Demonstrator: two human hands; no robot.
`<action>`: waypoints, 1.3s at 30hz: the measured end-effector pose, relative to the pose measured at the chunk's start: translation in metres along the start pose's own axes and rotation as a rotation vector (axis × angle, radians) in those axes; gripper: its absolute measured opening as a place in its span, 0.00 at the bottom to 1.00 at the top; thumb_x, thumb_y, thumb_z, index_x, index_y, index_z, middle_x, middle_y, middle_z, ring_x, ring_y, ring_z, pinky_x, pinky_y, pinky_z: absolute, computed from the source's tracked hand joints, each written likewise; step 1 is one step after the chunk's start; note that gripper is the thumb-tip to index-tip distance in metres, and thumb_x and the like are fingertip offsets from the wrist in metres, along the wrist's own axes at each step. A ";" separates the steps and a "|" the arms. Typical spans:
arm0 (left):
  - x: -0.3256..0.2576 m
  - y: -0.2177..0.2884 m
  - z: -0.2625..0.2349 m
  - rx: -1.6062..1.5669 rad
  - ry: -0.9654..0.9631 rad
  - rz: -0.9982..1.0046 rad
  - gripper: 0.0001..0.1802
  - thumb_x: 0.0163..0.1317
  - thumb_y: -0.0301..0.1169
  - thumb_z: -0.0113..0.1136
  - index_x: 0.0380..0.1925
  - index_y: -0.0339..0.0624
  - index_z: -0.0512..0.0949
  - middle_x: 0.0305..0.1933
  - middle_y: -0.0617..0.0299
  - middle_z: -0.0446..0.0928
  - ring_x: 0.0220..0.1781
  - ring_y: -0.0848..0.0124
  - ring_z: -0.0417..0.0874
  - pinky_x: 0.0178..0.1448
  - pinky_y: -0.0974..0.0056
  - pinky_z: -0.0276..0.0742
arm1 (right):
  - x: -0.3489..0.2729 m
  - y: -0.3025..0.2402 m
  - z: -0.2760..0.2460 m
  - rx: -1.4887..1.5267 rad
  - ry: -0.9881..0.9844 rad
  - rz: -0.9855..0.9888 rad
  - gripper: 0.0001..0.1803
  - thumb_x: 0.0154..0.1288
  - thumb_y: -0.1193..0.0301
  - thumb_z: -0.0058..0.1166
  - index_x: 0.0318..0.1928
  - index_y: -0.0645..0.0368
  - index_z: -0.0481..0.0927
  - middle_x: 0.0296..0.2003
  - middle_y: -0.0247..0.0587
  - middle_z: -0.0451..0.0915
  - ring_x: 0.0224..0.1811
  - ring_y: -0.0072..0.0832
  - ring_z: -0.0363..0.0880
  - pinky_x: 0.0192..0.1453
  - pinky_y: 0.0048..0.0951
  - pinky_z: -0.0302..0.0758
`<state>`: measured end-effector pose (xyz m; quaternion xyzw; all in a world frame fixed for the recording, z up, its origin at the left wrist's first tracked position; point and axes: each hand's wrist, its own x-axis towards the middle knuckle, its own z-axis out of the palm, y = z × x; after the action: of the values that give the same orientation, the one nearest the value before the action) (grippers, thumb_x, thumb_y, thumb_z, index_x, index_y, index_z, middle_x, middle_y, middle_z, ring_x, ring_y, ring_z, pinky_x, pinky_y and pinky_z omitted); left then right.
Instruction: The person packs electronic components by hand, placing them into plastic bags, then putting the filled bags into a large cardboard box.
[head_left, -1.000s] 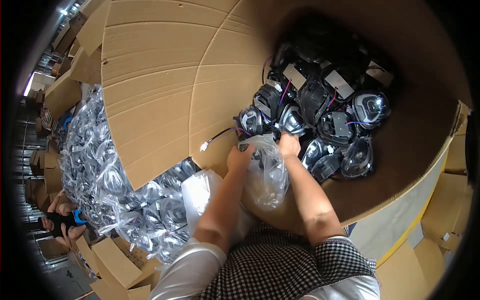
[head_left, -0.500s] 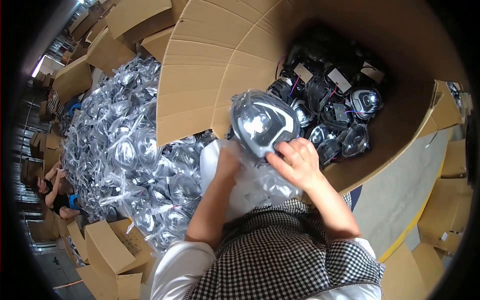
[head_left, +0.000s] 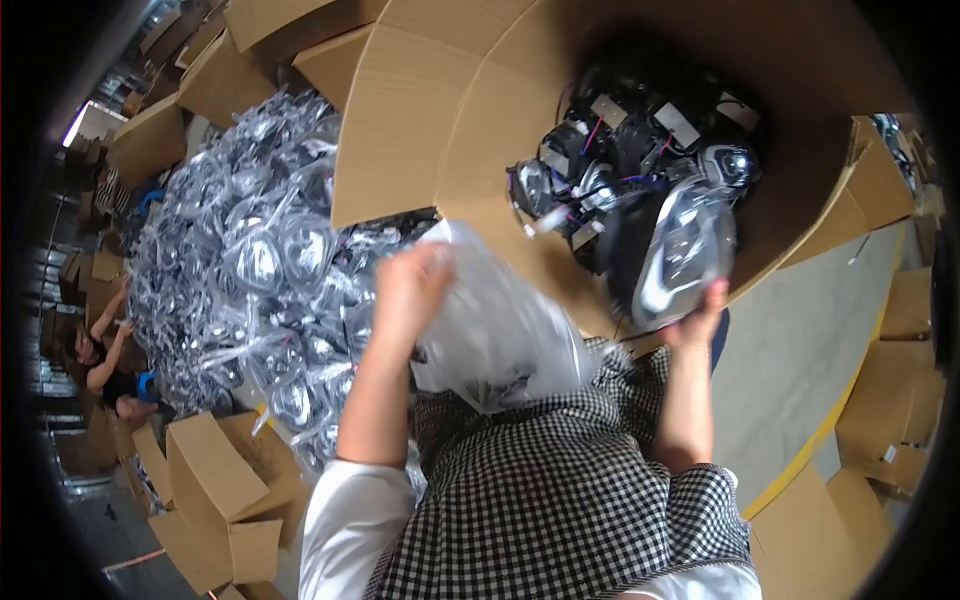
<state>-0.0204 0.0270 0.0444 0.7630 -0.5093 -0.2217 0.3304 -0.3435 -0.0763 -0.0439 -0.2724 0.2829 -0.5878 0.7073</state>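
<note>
My right hand [head_left: 697,318] grips the lower edge of a rounded lamp unit [head_left: 672,255], apparently a vehicle headlight, with a clear lens and a black body. It is tilted at the near side of a tall cardboard box [head_left: 400,140], over other headlights inside. My left hand [head_left: 412,290], somewhat blurred, is closed on a translucent plastic bag [head_left: 500,325]. The bag hangs in front of my checked apron, apart from the headlight. Inside the box lie several unwrapped headlights [head_left: 727,165] with thin wires and pale labels.
A big heap of headlights in clear bags [head_left: 260,250] spreads to the left. Opened cartons [head_left: 215,480] stand at the lower left, more at the right edge. Another person [head_left: 105,360] sits beyond the heap. Grey floor [head_left: 800,340] with a yellow line runs along the right.
My right hand has moved the headlight rightward, out of the bag and over the box. My left hand has drawn the bag left, where it now hangs loose.
</note>
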 end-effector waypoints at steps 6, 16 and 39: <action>0.026 -0.031 0.001 0.337 0.105 -0.002 0.09 0.59 0.34 0.56 0.37 0.45 0.81 0.34 0.47 0.80 0.39 0.50 0.81 0.41 0.52 0.75 | -0.033 -0.049 0.096 -0.285 -0.549 0.051 0.63 0.40 0.32 0.62 0.66 0.66 0.58 0.60 0.52 0.67 0.62 0.42 0.69 0.65 0.44 0.68; -0.023 -0.012 -0.032 0.380 0.086 0.202 0.07 0.58 0.30 0.59 0.35 0.41 0.80 0.28 0.51 0.76 0.31 0.53 0.79 0.37 0.57 0.75 | -0.021 0.093 0.086 -0.334 -0.280 0.664 0.58 0.56 0.53 0.63 0.72 0.58 0.34 0.67 0.55 0.54 0.70 0.43 0.53 0.69 0.39 0.60; -0.068 0.007 -0.011 -1.283 -0.319 -0.487 0.19 0.52 0.17 0.47 0.45 0.32 0.79 0.24 0.67 0.69 0.27 0.76 0.72 0.33 0.72 0.70 | -0.047 -0.035 0.058 -2.374 -0.251 -0.669 0.33 0.58 0.42 0.50 0.54 0.54 0.76 0.62 0.46 0.66 0.63 0.40 0.62 0.68 0.50 0.52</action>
<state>-0.0433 0.0907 0.0573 0.4680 -0.1352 -0.6552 0.5774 -0.3325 -0.0321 0.0247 -0.8574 0.4872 -0.0894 -0.1395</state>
